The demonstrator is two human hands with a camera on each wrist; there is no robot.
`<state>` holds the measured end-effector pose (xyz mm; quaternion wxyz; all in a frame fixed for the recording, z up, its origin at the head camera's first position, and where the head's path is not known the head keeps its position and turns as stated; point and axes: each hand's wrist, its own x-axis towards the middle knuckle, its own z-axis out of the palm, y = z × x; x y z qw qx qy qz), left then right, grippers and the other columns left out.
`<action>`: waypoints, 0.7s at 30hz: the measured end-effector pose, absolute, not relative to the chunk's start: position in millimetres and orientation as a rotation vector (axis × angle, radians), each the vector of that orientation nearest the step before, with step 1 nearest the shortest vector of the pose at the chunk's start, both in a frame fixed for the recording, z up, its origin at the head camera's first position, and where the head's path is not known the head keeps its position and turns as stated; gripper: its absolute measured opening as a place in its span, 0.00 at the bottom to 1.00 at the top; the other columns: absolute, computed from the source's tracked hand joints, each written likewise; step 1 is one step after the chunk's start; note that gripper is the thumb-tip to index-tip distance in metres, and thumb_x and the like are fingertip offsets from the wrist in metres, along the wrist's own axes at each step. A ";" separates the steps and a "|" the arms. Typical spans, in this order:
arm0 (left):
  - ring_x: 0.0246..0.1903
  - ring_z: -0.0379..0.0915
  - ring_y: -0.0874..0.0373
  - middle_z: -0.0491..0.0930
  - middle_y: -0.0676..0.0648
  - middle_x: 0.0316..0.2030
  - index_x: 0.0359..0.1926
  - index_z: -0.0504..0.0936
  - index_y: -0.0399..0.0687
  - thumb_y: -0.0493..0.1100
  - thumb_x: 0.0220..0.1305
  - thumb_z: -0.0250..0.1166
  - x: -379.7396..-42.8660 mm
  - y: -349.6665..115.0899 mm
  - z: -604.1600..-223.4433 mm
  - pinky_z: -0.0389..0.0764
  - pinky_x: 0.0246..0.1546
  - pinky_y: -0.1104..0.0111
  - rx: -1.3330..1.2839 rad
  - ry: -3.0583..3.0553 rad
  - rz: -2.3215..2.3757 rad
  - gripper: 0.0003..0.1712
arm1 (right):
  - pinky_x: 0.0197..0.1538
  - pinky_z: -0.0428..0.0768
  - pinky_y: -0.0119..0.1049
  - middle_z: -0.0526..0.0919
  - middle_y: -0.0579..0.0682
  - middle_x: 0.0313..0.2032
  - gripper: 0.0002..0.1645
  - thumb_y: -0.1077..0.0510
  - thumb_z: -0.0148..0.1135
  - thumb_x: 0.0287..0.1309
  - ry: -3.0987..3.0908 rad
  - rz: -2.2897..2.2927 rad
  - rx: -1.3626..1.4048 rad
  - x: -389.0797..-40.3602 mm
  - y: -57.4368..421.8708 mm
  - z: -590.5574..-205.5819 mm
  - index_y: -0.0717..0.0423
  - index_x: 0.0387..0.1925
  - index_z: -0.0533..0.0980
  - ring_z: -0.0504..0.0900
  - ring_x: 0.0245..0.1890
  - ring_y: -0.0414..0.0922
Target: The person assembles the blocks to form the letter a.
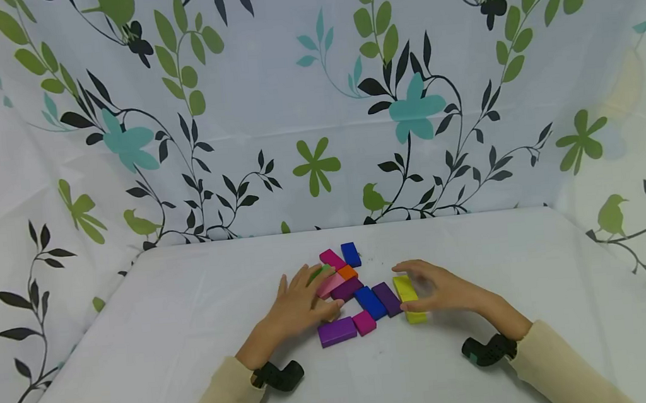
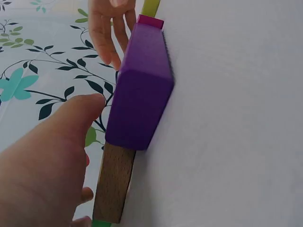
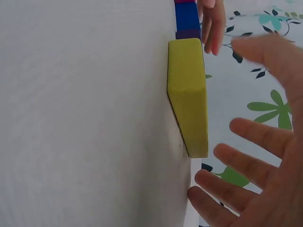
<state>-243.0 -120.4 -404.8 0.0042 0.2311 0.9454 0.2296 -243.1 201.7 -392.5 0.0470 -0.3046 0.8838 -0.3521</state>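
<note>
Flat coloured blocks lie in a loose cluster on the white cloth. Over its left side hovers my left hand (image 1: pixel 294 306), fingers spread above a pink block (image 1: pixel 331 284) and a green block, partly hidden. Its thumb is near a brown wooden block (image 2: pixel 113 184) and apart from a purple block (image 2: pixel 142 90). At the right end lies a yellow block (image 1: pixel 406 288). My right hand (image 1: pixel 449 288) arches beside and over it; the right wrist view shows its spread fingers apart from the block. Two dark blue blocks, a dark purple block (image 1: pixel 387 299) and a small magenta block (image 1: pixel 365 323) lie between the hands.
An orange block (image 1: pixel 347 272), a longer magenta block (image 1: pixel 332 259) and a blue block (image 1: pixel 351 254) form the back of the cluster. Behind the white-covered table (image 1: pixel 504 257) hangs a curtain (image 1: pixel 270 104) with leaves and birds. Dark devices sit at both wrists.
</note>
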 end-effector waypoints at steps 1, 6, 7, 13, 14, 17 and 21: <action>0.74 0.40 0.41 0.54 0.45 0.74 0.73 0.61 0.57 0.66 0.63 0.57 -243.2 -120.6 -406.6 0.36 0.67 0.35 0.737 2.949 0.745 0.42 | 0.61 0.67 0.65 0.68 0.63 0.65 0.43 0.47 0.71 0.52 2.685 -1.072 -0.947 -242.9 202.0 -392.8 0.61 0.65 0.67 0.67 0.63 0.65; 0.74 0.40 0.39 0.54 0.44 0.74 0.72 0.64 0.53 0.62 0.65 0.58 -243.9 -120.8 -416.2 0.34 0.67 0.35 0.793 2.901 0.882 0.38 | 0.63 0.63 0.66 0.69 0.63 0.64 0.46 0.46 0.72 0.50 2.660 -1.049 -1.000 -242.1 204.4 -394.4 0.63 0.65 0.66 0.65 0.64 0.65; 0.74 0.40 0.38 0.54 0.44 0.74 0.71 0.65 0.53 0.61 0.65 0.58 -244.0 -120.8 -417.6 0.34 0.67 0.35 0.799 2.903 0.894 0.37 | 0.63 0.63 0.66 0.68 0.62 0.64 0.46 0.46 0.73 0.50 2.652 -1.053 -0.996 -242.0 205.1 -394.8 0.63 0.66 0.65 0.65 0.65 0.65; 0.74 0.40 0.39 0.53 0.45 0.74 0.71 0.65 0.53 0.60 0.66 0.58 -244.3 -121.2 -421.0 0.33 0.67 0.36 0.805 2.903 0.922 0.36 | 0.63 0.66 0.63 0.68 0.61 0.65 0.48 0.46 0.73 0.49 2.615 -1.089 -0.973 -244.2 210.5 -399.0 0.62 0.67 0.65 0.67 0.62 0.62; 0.74 0.40 0.39 0.53 0.45 0.74 0.71 0.65 0.53 0.60 0.66 0.58 -244.5 -121.1 -421.0 0.33 0.67 0.36 0.806 2.904 0.925 0.36 | 0.62 0.68 0.61 0.68 0.60 0.64 0.48 0.46 0.74 0.48 2.622 -1.082 -0.977 -244.9 211.6 -399.8 0.62 0.67 0.65 0.68 0.61 0.61; 0.74 0.40 0.39 0.54 0.45 0.74 0.71 0.66 0.53 0.60 0.66 0.58 -245.2 -121.0 -420.8 0.33 0.67 0.35 0.811 2.908 0.929 0.36 | 0.59 0.71 0.53 0.70 0.59 0.63 0.48 0.46 0.74 0.48 2.639 -1.063 -0.990 -246.9 215.0 -401.8 0.62 0.66 0.66 0.68 0.58 0.56; 0.74 0.40 0.39 0.54 0.45 0.74 0.71 0.65 0.53 0.60 0.66 0.58 -245.9 -121.0 -420.0 0.33 0.67 0.36 0.816 2.910 0.922 0.36 | 0.60 0.72 0.45 0.69 0.58 0.64 0.50 0.45 0.75 0.46 2.633 -1.027 -1.005 -249.2 219.9 -403.9 0.61 0.67 0.66 0.67 0.58 0.54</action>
